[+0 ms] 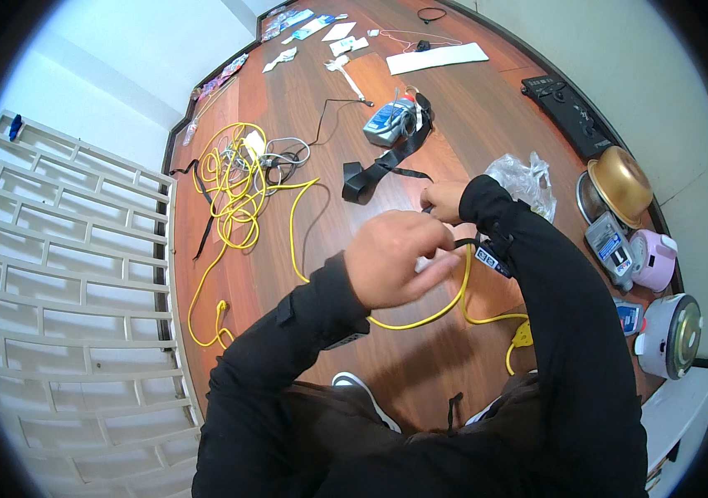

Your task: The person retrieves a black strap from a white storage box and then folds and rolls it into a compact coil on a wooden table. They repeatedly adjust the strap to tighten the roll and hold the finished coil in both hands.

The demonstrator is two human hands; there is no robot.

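Observation:
My left hand is closed around a loop of yellow cable in front of my chest, and a thin black strap runs from its fingers. My right hand sits just beyond it, fingers pinched on the same cable and strap; what lies between the fingers is partly hidden. The cable runs left across the wooden table to a tangled yellow coil. A yellow plug end lies by my right sleeve.
A black strap and a small blue-grey device lie past my hands. A clear plastic bag, a golden bowl, a pink appliance and a white cooker crowd the right edge. A white lattice panel stands left.

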